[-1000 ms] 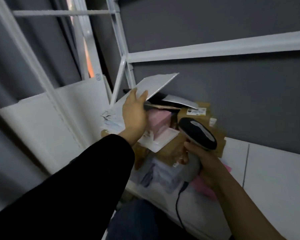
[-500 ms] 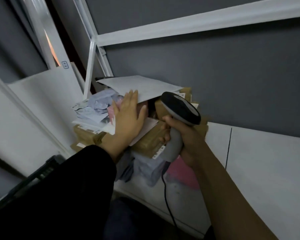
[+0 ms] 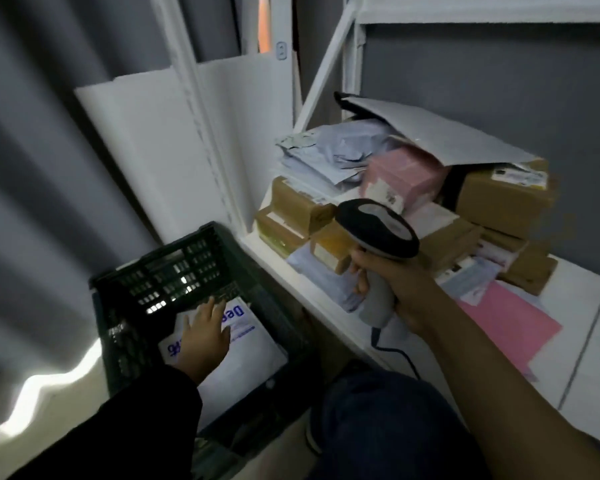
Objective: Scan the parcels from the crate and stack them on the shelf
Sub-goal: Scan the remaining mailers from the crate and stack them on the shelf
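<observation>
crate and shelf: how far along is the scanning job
Done: a pile of parcels sits stacked on the shelf. In hand: the left hand lies flat on a white mailer in the crate, not yet gripping it; the right hand holds the scanner above the shelf edge. Left: at least that mailer must be scanned and stacked; anything beneath it is hidden.

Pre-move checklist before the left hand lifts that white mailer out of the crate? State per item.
1. Left hand on white mailer in the crate: ok, lying flat on it.
2. Grip on the mailer: not ok, fingers straight, not curled round it.
3. Scanner in right hand: ok, gripped by the handle.
4. Barcode facing up: cannot tell, only blue print shows.
5. Room on the shelf: ok, bare surface right of the parcel pile.
</observation>
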